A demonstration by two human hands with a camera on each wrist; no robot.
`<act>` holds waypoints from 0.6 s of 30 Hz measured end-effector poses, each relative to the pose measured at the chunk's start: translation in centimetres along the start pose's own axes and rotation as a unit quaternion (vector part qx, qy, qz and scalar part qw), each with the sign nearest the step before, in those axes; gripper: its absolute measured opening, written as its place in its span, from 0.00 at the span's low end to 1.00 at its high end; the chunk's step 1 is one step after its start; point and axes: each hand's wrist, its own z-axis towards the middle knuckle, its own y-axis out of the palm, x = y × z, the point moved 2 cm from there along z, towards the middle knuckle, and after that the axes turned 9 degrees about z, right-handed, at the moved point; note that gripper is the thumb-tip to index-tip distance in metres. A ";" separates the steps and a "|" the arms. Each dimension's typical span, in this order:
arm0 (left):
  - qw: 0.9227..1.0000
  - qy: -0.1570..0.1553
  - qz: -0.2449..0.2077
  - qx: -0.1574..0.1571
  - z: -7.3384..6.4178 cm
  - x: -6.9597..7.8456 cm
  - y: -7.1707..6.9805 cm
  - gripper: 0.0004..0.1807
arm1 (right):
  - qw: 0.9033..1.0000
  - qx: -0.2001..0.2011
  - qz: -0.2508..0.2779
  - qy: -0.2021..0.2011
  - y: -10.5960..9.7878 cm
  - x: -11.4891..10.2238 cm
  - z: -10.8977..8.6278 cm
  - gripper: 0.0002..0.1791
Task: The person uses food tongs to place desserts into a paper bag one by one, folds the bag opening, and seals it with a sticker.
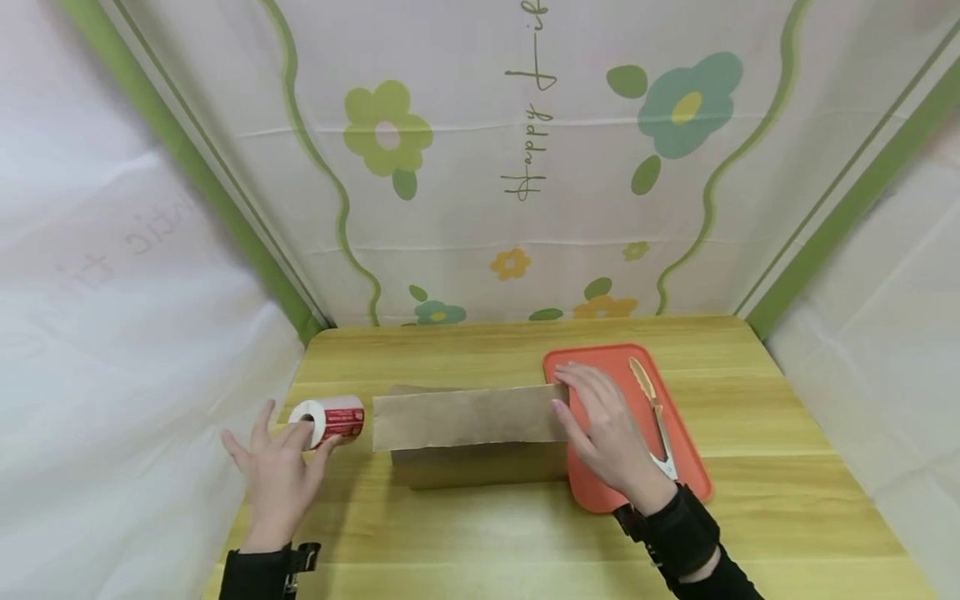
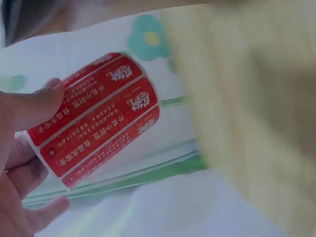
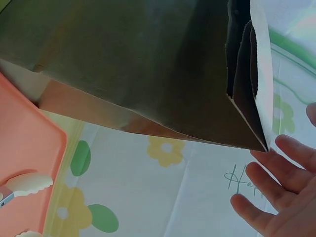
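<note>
A roll of red stickers with white lettering is in my left hand, on the left side of the table. The thumb lies on the labels while a finger goes into the roll's core, pinching its wall. To its right a brown paper bag stands upright, its top flap folded toward me. My right hand is at the flap's right end, fingers extended and fingertips right at the corner. In the right wrist view, the bag's layered mouth edge shows beside the fingers.
Behind the right hand lies a red-orange tray with a pair of tongs on it. The wooden table is bordered by a flower-printed white cloth at the back and by white cloth at both sides.
</note>
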 end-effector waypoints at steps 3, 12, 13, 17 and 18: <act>0.999 -0.020 -0.019 0.037 0.9 0.8 -1.8 0.15 | 1.000 0.003 0.003 -0.005 0.0 -0.1 0.0 0.27; 0.991 -0.049 -0.081 0.096 3.1 3.6 -5.7 0.15 | 1.000 0.014 0.003 -0.020 -0.3 -0.6 0.6 0.26; 0.990 -0.045 -0.086 0.103 3.2 3.9 -6.0 0.15 | 1.000 0.014 0.002 -0.022 -0.3 -0.7 0.7 0.26; 0.985 -0.031 -0.098 0.137 3.8 5.4 -7.1 0.20 | 0.999 0.015 0.005 -0.030 -0.4 -1.1 1.0 0.25; 0.983 -0.029 -0.101 0.151 4.1 5.8 -7.4 0.22 | 0.999 0.017 0.006 -0.034 -0.4 -1.2 1.1 0.25</act>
